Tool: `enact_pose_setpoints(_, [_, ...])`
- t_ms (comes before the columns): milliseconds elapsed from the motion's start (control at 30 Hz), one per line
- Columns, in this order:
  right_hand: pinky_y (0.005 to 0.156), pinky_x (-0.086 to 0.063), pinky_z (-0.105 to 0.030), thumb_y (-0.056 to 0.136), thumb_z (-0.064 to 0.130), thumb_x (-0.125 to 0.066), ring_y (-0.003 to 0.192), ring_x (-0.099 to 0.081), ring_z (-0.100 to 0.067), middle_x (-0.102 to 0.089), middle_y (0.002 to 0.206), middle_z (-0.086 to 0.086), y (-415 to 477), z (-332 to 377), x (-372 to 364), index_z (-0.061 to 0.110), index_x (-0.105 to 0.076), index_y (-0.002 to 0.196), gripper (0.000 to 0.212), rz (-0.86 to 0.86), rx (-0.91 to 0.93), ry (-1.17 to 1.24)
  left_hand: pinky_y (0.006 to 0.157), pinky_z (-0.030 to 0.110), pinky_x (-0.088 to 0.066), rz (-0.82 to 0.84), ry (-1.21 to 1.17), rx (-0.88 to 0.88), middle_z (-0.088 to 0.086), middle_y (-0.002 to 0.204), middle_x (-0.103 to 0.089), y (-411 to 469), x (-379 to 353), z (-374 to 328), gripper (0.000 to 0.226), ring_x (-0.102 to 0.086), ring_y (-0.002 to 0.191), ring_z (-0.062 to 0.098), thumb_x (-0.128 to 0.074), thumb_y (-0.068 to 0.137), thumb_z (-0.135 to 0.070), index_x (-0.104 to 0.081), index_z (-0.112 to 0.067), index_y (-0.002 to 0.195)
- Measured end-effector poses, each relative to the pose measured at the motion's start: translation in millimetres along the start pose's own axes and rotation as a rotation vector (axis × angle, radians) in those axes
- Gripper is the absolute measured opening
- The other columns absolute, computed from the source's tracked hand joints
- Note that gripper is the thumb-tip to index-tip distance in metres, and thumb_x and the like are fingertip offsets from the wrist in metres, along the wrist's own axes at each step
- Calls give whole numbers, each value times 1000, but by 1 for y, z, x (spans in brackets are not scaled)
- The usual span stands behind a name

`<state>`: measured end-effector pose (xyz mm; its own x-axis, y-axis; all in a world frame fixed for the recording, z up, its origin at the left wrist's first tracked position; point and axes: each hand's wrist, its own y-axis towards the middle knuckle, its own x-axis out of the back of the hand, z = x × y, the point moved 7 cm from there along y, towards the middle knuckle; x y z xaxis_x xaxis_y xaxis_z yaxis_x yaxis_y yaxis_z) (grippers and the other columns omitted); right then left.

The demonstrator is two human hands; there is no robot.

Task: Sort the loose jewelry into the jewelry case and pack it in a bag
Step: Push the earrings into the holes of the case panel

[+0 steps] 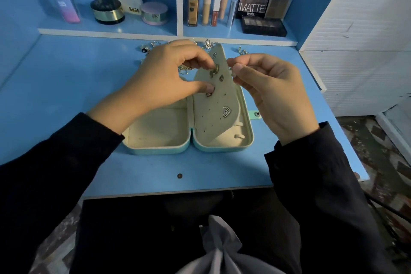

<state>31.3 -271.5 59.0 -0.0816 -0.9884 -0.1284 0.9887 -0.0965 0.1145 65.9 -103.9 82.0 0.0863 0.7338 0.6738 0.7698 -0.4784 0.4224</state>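
I see the blue desk (66, 95) filling most of my view, with a shelf (111, 29) of cosmetics along its back. A grey bag (220, 251) lies in the lap below the desk's near edge. The jewelry case (160, 149) sits open flat in the middle of the desk, teal outside and cream inside. Its left half looks bare as far as I can see. Its earring panel (213, 122) is lifted, tilting up from the right half.

The left hand (164, 73) reaches across to the panel, thumb and fingers pinching a small earring (215, 69) against it. The right hand (271, 91) is curled, fingertips gripping the panel's right edge. The two hands are close together near the panel's top.

Loose jewelry (155, 45) lies scattered behind the case near the shelf. A heart-shaped earring (226, 111) is pinned lower on the panel.
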Motion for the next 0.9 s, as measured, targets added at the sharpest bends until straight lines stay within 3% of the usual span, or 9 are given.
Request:
enact_pose_setpoints(133, [80, -51, -25, 87, -4, -61, 87, -58, -23, -72, 92, -10, -2, -2, -7, 3, -66, 87, 8, 31, -56, 108, 103, 13, -39, 6, 63, -52, -8, 123, -60, 2, 6, 0, 62, -55, 113, 1, -86, 67, -35, -65, -19, 123])
enact_pose_setpoints(333, [77, -51, -20, 87, -5, -58, 85, -55, -22, -72, 91, -9, -2, -6, -19, -2, -64, 90, 7, 88, -107, 242, 113, 20, -32, 58, 84, -141, -8, 142, -52, 5, 9, -1, 71, -46, 132, 2, -84, 70, -34, -58, -20, 134])
enact_pose_setpoints(533, [81, -50, -22, 87, -3, -58, 76, -58, -14, -71, 93, -9, -2, -9, -27, 0, -63, 91, 8, 125, -88, 273, 110, 26, -38, 85, 69, -196, -4, 132, -59, 7, 15, 3, 62, -52, 125, 6, -85, 70, -30, -63, -17, 127])
enact_pose_setpoints(733, [75, -47, -21, 88, -3, -59, 75, -52, -15, -59, 85, -10, -9, -32, -26, 7, -64, 86, 11, 56, -118, 255, 109, 34, -41, 18, 42, -205, -1, 131, -59, 2, 19, 11, 59, -54, 125, 9, -85, 72, -28, -63, -15, 125])
enact_pose_setpoints(900, [72, -47, -22, 87, -2, -62, 69, -52, -15, -61, 79, -7, -9, -45, -30, 7, -64, 87, 9, 84, -147, 267, 108, 36, -43, -5, 23, -208, 2, 130, -60, -1, 20, 15, 56, -55, 125, 12, -84, 74, -28, -64, -12, 124])
